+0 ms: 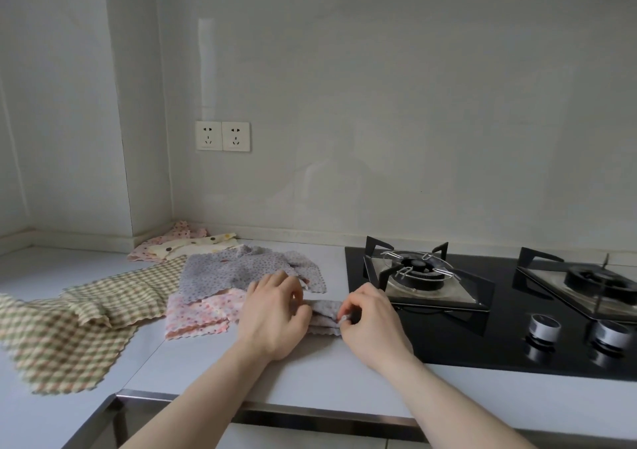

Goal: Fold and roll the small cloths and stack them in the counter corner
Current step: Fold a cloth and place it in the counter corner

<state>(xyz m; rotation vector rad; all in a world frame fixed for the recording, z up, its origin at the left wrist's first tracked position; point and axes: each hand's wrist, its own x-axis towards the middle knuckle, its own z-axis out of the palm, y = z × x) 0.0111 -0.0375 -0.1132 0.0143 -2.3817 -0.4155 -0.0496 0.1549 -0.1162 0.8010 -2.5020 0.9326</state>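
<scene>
Cloth [325, 314] half hidden between hands

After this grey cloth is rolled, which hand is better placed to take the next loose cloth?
Probably the left hand. The pink dotted cloth lies directly beside it, while the right hand is nearer the stove.

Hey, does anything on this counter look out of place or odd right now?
Yes: the left burner of the gas hob has what look like metal paper clips hooked around its ring, which is unusual. The unfolded cloths lie scattered.
</scene>
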